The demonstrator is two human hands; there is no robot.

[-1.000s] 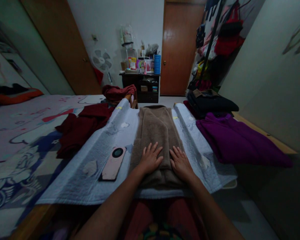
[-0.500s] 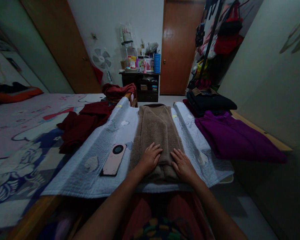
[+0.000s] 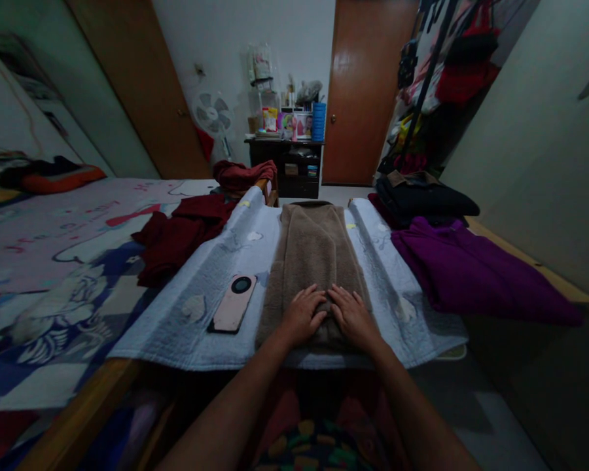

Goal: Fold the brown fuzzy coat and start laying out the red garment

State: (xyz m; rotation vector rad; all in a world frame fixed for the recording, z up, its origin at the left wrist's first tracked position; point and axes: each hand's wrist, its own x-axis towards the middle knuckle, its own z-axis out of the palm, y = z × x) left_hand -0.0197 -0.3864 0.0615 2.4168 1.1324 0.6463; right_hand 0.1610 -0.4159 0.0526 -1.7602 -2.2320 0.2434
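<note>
A brown fleecy garment (image 3: 308,245), folded into a long narrow shape, lies on a pale blue quilted cloth (image 3: 177,340). My left hand (image 3: 303,315) rests flat on its near end, fingers stretched out. Beside it my right hand (image 3: 352,317) lies on the same fabric with its fingers spread. The fingertips of the two hands are close together, a small gap between them. To the left on the quilted cloth lies a phone (image 3: 232,304) with a round black camera ring, back side up.
At the right sit a folded purple garment (image 3: 481,271) and a dark folded stack (image 3: 427,199). Dark red clothes (image 3: 184,232) lie on the left by the bed (image 3: 103,222). A fan (image 3: 213,114) and a crowded dark cabinet (image 3: 262,154) stand at the back.
My right hand has slid left and a little forward over the brown garment, closer to my left hand. The whole view has shifted slightly.
</note>
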